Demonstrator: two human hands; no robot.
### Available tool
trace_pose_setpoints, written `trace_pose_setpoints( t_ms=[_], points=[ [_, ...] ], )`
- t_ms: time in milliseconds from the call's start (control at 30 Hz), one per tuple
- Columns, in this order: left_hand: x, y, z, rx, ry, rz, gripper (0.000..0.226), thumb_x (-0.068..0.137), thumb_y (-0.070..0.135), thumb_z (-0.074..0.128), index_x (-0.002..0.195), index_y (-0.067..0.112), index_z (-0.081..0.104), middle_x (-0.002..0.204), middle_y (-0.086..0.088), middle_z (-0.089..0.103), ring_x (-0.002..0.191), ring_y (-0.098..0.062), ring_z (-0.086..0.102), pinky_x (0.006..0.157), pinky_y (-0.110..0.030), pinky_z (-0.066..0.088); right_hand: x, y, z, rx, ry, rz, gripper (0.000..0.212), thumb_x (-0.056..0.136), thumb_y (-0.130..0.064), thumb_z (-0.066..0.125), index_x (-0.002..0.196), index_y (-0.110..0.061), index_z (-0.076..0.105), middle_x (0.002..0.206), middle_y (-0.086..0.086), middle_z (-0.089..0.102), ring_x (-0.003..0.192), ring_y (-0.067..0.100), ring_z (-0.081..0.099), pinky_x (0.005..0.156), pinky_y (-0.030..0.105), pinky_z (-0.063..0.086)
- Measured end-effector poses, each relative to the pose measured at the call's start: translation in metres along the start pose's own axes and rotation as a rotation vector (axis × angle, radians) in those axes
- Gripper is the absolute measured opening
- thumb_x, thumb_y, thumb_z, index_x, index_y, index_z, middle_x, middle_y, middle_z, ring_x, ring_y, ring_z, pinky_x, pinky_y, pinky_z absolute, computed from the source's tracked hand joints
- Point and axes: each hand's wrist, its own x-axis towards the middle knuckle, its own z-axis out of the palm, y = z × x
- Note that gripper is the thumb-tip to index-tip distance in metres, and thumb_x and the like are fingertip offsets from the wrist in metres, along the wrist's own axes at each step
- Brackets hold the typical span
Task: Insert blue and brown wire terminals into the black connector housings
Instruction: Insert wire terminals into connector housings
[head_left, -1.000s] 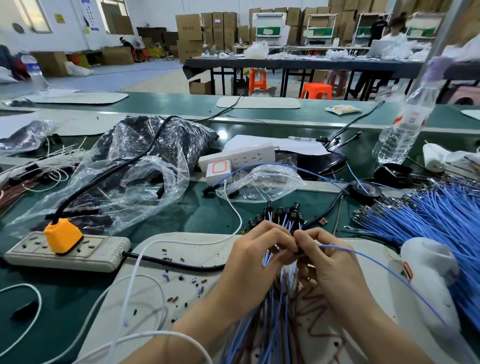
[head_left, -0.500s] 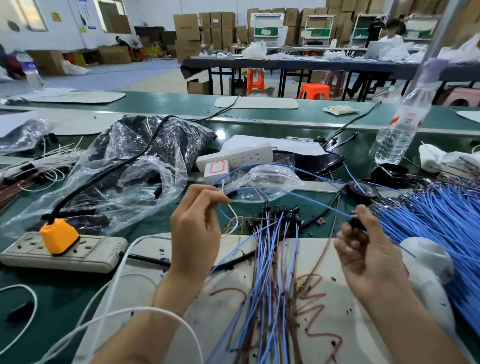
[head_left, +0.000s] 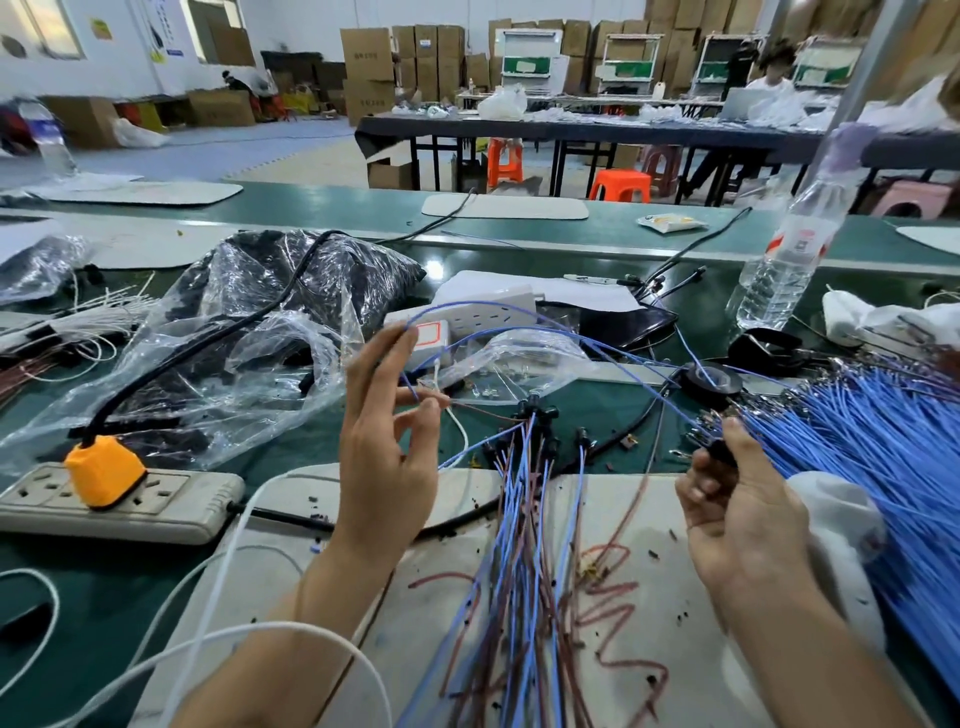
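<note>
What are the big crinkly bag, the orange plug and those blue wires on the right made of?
The bag looks like thin clear plastic film: see-through, creased, with bright glints. The orange plug seems moulded plastic or rubber, smooth with a dull sheen; I can't tell which. The blue wires appear plastic-coated, matte and bendy, with what look like small metal tips at their ends.

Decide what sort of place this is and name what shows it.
Probably a wire-harness assembly workshop: a heap of blue wires on the green bench, black connector housings already wired, and stacked cardboard boxes behind.
</note>
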Motion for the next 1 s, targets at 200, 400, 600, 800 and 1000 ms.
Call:
trace_pose_setpoints(
  t_ms=[200,400,600,800,1000],
  points=[
    [-0.002,-0.001,0.003,-0.099,-0.17,-0.153,0.039,0.089,-0.013,0.049,0.111,0.014,0.065,0.095,-0.002,0.072,0.059,-0.018,0.066,0.062,-0.02,0.051,0.002,0.0,-0.002,-0.028,0.03,-0.034,0.02,0.087,-0.016,0.068,0.075,-0.014,0.052,0.046,-0.003,0.055,0.04,0.004,0.049,0.037,0.015,0.037],
    [0.002,0.011,-0.001,-0.929,-0.354,-0.742,0.029,0.075,0.016,0.047,0.079,0.007,0.074,0.073,-0.012,0.069,0.05,-0.02,0.06,0.067,-0.038,0.056,0.002,0.002,-0.002,-0.055,0.02,-0.014,0.021,0.085,-0.02,0.071,0.074,-0.015,0.054,0.051,-0.001,0.059,0.04,0.006,0.047,0.038,0.016,0.038],
    [-0.007,0.013,0.006,-0.837,-0.565,-0.74,0.038,0.074,0.042,0.066,0.052,0.012,0.063,0.044,-0.003,0.048,0.036,-0.012,0.046,0.064,-0.033,0.044,0.002,0.001,-0.002,-0.046,0.032,-0.05,0.014,0.085,-0.016,0.07,0.077,-0.016,0.058,0.054,-0.004,0.062,0.042,0.005,0.044,0.04,0.016,0.039],
    [0.007,-0.01,-0.015,0.33,-0.058,-0.091,0.048,0.09,0.043,0.043,0.06,0.013,0.066,0.054,-0.005,0.059,0.05,-0.021,0.056,0.053,-0.038,0.046,0.005,0.001,-0.005,-0.092,0.067,-0.167,0.013,0.09,-0.019,0.064,0.079,-0.017,0.057,0.064,-0.002,0.056,0.042,0.005,0.042,0.041,0.018,0.039],
    [-0.002,-0.001,0.0,0.624,-0.037,0.181,0.028,0.086,0.017,0.063,0.113,0.013,0.067,0.14,-0.009,0.047,0.124,-0.028,0.045,0.108,-0.038,0.029,-0.032,0.012,0.001,-0.525,-0.237,-0.723,0.009,0.083,-0.028,0.07,0.086,-0.036,0.067,0.065,-0.009,0.063,0.047,0.01,0.047,0.045,0.02,0.041]
  ],
)
